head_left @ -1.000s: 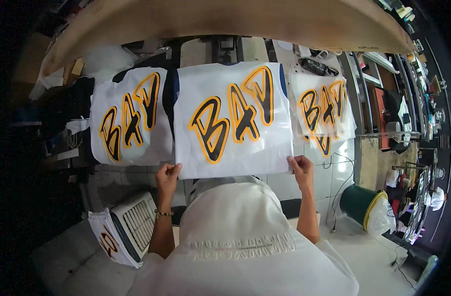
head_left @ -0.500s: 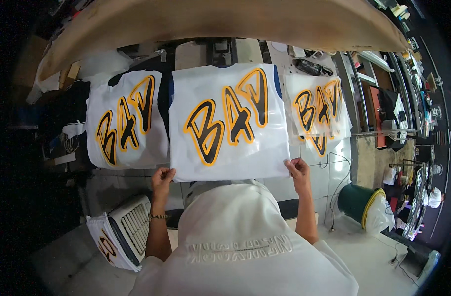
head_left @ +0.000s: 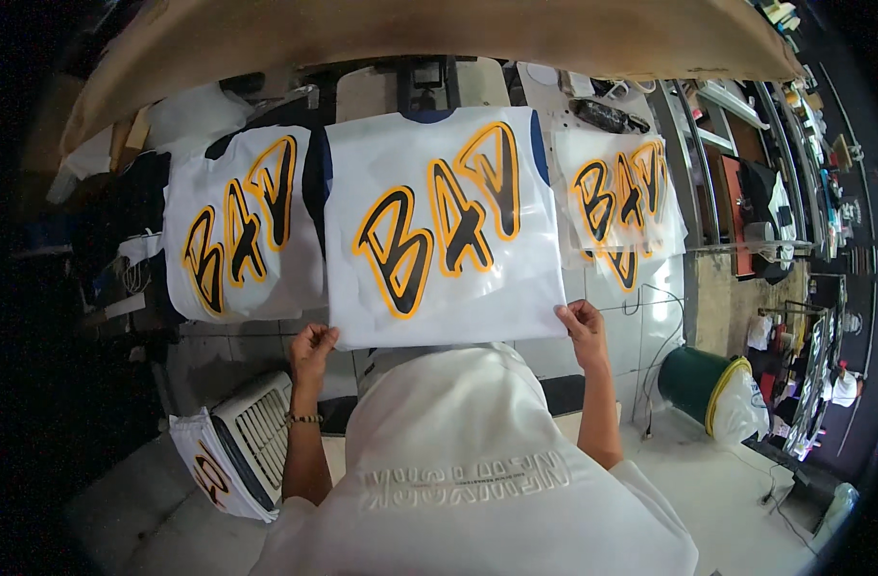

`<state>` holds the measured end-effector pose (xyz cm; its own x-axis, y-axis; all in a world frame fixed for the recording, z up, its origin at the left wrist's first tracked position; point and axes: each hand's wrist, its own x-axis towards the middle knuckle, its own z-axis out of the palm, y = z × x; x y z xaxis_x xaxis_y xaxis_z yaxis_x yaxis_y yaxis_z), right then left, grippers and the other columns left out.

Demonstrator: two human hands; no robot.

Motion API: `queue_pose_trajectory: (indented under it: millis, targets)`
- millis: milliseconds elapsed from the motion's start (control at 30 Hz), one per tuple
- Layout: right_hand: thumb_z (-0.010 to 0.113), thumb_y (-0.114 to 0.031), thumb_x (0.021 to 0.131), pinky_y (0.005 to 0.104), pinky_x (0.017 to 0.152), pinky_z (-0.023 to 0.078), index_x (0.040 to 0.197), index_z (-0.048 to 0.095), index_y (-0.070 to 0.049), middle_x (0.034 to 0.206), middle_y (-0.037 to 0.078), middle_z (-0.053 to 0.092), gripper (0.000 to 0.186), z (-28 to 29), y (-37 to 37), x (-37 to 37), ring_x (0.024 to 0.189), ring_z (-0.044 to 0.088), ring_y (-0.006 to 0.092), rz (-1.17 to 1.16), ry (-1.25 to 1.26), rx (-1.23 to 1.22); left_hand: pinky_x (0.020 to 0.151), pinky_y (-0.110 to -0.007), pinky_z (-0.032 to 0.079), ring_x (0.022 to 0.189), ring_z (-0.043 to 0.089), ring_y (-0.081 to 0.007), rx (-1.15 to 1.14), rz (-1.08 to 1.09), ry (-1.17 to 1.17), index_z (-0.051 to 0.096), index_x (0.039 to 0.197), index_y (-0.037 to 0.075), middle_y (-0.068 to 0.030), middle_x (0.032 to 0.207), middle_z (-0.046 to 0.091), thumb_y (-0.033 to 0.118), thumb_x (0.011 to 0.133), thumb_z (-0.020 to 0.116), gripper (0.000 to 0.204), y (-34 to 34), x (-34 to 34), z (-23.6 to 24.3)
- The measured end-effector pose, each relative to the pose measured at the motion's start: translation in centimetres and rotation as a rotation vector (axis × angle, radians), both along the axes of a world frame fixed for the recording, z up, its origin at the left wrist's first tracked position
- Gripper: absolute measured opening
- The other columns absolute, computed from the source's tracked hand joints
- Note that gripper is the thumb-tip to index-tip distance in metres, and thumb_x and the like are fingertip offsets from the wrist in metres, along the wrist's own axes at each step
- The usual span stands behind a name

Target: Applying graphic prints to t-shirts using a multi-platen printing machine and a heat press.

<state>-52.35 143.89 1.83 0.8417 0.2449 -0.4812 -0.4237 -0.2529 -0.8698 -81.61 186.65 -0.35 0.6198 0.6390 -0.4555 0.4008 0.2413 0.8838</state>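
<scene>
A white shirt (head_left: 381, 322) with dark blue at the neck and shoulders lies spread in front of me. Large black lettering edged in orange runs across it, with a glossy clear film (head_left: 525, 274) over the print. My left hand (head_left: 312, 348) is closed, pinching the near left corner of the hem. At the near right corner, my right hand (head_left: 585, 331) grips the cloth between thumb and fingers. Another white shirt (head_left: 204, 182) with the same print lies to the left. On the right is a stack of clear printed transfer sheets (head_left: 616, 216).
A brown curved panel (head_left: 439, 34) spans the far side above the shirts. A black item (head_left: 607, 116) lies beyond the transfer sheets. White garments (head_left: 204, 461) rest against a slatted plastic stool (head_left: 253, 432) at lower left. A green bin (head_left: 693, 384) with a plastic liner stands at right, near a cable.
The middle shirt's far edge sits slightly farther away, with more of its blue neckline showing. Both hands keep their hold on the hem corners. The whole view has shifted a little.
</scene>
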Motion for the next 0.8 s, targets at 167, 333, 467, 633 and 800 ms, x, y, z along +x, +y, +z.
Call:
queue_pose_trajectory:
  millis: [167,333,467,633,800]
  targets:
    - [0.086,-0.029,0.091,0.0228,0.061,0.035,0.086,0.066,-0.011,0.073,-0.008,0.056,0.027,-0.1,-0.3,-0.2,0.066,0.045,0.0037,0.019,-0.001,0.002,0.075,-0.026,0.048,0.081,0.057,-0.0066,0.003,0.008,-0.027,0.067,0.093,0.008,0.0042,0.088,0.064,0.02,0.096,0.08,0.018,-0.7,-0.2,0.2]
    - [0.084,-0.025,0.093,0.0225,0.061,0.035,0.086,0.067,-0.011,0.073,-0.009,0.057,0.023,-0.7,-0.8,-0.2,0.066,0.045,0.0032,0.054,-0.025,0.033,0.077,-0.025,0.048,0.081,0.057,-0.0068,0.057,-0.005,0.071,0.067,0.094,0.009,0.0041,0.088,0.064,0.021,0.097,0.08,0.019,-0.9,0.2,1.1]
    - [0.082,-0.023,0.095,0.0221,0.06,0.032,0.086,0.065,-0.013,0.073,-0.01,0.055,0.022,-1.0,-0.8,0.0,0.065,0.043,0.0021,0.057,-0.02,0.059,0.077,-0.026,0.048,0.082,0.057,-0.0072,-0.006,-0.001,0.054,0.067,0.095,0.008,0.0034,0.088,0.064,0.023,0.097,0.08,0.02,-0.6,-0.3,0.0]
    - [0.082,-0.023,0.094,0.0226,0.068,0.04,0.09,0.063,-0.011,0.081,-0.007,0.059,0.023,-1.8,-1.2,-0.1,0.072,0.048,0.0041,0.033,0.017,0.149,0.078,-0.026,0.049,0.084,0.058,-0.0073,-0.021,-0.014,0.056,0.067,0.097,0.007,0.0037,0.088,0.064,0.02,0.096,0.081,0.02,-0.6,0.0,0.1]
    - [0.085,-0.017,0.09,0.0218,0.073,0.042,0.092,0.06,-0.012,0.084,-0.007,0.055,0.026,-1.8,-1.2,0.1,0.077,0.05,0.0052,0.103,-0.02,0.145,0.078,-0.025,0.049,0.08,0.057,-0.007,-0.043,-0.076,-0.043,0.065,0.099,0.008,0.0044,0.087,0.063,0.018,0.091,0.086,0.025,-1.2,0.4,0.4]
